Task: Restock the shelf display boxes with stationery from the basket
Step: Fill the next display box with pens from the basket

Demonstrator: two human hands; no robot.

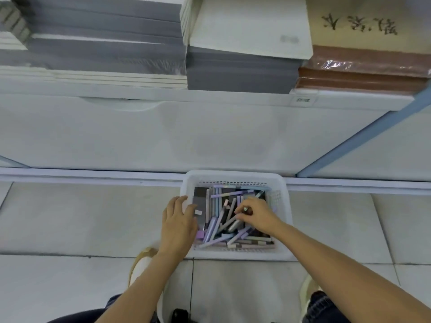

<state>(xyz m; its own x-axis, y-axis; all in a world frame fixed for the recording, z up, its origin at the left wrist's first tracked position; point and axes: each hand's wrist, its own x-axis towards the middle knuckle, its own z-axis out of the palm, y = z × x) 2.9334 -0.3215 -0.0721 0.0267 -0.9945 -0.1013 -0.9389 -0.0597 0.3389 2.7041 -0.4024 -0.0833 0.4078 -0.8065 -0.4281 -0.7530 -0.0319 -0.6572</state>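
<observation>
A white plastic basket (283, 201) stands on the tiled floor against the base of the shelf unit. It holds several pastel pens and markers (219, 226), lilac, blue and grey, lying in a loose heap. My left hand (178, 223) rests on the basket's left rim with its fingers spread over the edge. My right hand (255, 216) is inside the basket, fingers curled round a few pens (245, 209) that it pinches among the heap. No display boxes are in view.
Above the white cabinet front (186, 136), the shelf carries stacks of grey notebooks (105, 43), a grey stack topped by a white cover (247, 54) and brown wrapped books (363, 68). A blue upright (363, 136) runs at the right. My shoes show beside the basket.
</observation>
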